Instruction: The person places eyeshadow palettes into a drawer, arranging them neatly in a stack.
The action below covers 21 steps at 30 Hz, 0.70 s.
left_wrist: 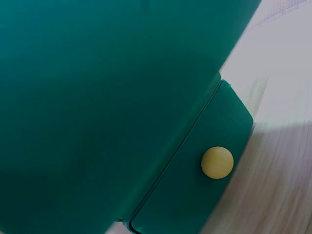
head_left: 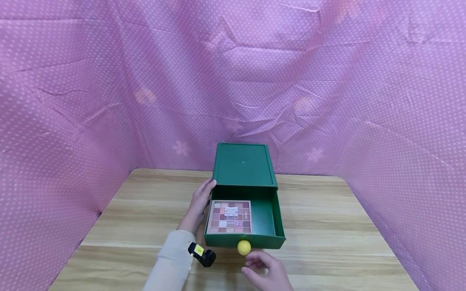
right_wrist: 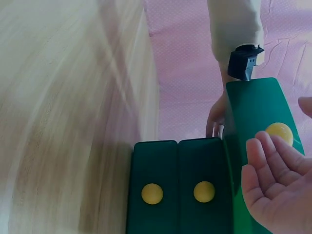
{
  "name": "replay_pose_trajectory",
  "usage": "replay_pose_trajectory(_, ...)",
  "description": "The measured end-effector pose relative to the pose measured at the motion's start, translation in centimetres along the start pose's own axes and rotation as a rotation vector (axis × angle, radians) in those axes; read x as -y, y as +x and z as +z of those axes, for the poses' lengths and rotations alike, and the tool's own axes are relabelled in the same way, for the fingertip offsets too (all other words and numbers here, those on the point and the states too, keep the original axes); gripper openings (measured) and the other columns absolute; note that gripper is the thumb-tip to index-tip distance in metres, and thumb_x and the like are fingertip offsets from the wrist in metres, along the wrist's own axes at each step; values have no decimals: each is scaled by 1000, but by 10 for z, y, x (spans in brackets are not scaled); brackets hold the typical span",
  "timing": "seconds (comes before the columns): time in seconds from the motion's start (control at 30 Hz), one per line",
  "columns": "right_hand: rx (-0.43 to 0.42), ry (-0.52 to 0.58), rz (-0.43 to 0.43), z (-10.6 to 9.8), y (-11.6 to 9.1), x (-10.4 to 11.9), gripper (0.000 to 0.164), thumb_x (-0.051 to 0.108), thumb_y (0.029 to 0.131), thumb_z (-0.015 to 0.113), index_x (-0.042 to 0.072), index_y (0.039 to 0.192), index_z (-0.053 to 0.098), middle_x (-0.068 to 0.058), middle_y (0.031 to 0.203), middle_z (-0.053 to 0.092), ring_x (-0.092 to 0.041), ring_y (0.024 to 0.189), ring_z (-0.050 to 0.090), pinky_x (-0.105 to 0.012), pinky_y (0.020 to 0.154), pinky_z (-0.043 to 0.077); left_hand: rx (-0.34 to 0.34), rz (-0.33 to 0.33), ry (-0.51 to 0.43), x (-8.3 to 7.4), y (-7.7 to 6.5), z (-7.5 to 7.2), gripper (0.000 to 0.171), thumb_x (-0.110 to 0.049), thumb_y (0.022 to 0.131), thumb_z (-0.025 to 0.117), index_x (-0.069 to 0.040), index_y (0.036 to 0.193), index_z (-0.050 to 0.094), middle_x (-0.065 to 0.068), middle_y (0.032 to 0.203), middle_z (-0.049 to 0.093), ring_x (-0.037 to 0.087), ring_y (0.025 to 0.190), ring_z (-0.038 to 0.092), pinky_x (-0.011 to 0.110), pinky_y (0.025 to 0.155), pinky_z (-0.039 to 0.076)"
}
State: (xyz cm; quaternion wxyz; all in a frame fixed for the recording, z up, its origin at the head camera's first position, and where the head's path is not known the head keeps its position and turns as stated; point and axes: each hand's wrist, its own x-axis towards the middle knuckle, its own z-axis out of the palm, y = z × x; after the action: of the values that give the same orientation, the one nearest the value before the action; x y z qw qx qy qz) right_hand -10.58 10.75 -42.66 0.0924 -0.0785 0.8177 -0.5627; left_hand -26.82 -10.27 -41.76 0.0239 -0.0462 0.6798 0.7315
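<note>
A green drawer cabinet [head_left: 244, 165] stands on the table with its top drawer [head_left: 265, 241] pulled out. An eyeshadow palette [head_left: 231, 218] with a clear lid lies in the left part of that drawer. My left hand [head_left: 196, 205] rests along the cabinet's left side, its fingers pointing toward the back. Just in front of the drawer's yellow round knob [head_left: 244, 247] is my right hand [head_left: 268, 270], the thumb apart from the fingers. In the right wrist view, the extended fingers [right_wrist: 263, 161] overlap the knob's lower edge. The left wrist view shows green surfaces and a yellow knob [left_wrist: 217, 163], with no hand.
Two lower drawers [right_wrist: 155, 165] are closed beneath the open one, each with a yellow knob. The wooden table [head_left: 327, 226] extends to both sides of the cabinet. Pink dotted cloth [head_left: 233, 89] hangs at the back and sides. A black wrist camera [head_left: 204, 255] sits on the left sleeve.
</note>
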Motion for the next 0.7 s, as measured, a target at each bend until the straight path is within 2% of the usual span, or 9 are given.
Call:
replay_pose_trajectory(0.27, -43, -58, 14, 4, 8, -2, 29, 26, 82, 69, 3, 98, 65, -3, 89, 66, -9, 79, 57, -19, 69, 49, 5, -9, -5, -1, 0, 1, 64, -45, 92, 50, -13, 145, 33, 15, 152, 27, 38, 139, 25, 55, 112, 22)
replay_pose_trajectory(0.57, -60, -45, 10, 4, 15, -2, 35, 28, 83, 68, -1, 102, 63, -3, 89, 64, -12, 79, 56, -21, 69, 50, 7, -10, -13, -1, 0, 1, 64, -45, 92, 50, -13, 145, 33, 15, 151, 28, 37, 139, 25, 56, 112, 21)
replay_pose_trajectory(0.7, -74, -34, 34, 3, 18, 0, 36, 30, 84, 68, -1, 102, 64, -4, 90, 65, -13, 80, 56, -24, 71, 51, 1, -13, -16, -1, 0, 1, 63, -44, 92, 51, -13, 144, 34, 15, 151, 29, 36, 139, 26, 55, 113, 21)
